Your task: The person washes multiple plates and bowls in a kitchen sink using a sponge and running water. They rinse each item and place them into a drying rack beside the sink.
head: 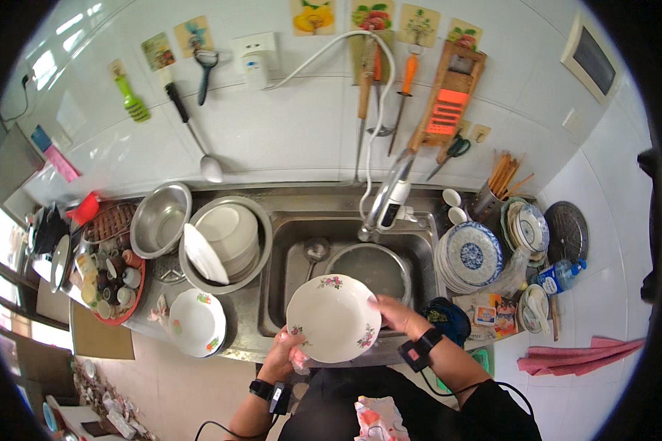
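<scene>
A white plate with pink flower decoration [334,320] is held level between my two hands, over the front edge of the sink. My left hand [284,350] grips its lower left rim, with a crumpled pinkish cloth by the fingers. My right hand [397,314] holds the right rim, thumb on top. Behind the plate, in the stainless-steel sink [295,231], lie a metal ladle [315,249] and a round metal basin of cloudy water [372,270]. The faucet [383,206] hangs above the basin. A white dish with orange and green decoration [197,325] rests on the counter at the left.
Left of the sink, a metal basin [265,259] holds white bowls and a tilted plate, beside an empty metal bowl [163,220] and a red tray of cups [138,300]. At right stand stacked blue-patterned plates [471,256], a chopstick holder [482,204] and a dark cloth [447,320].
</scene>
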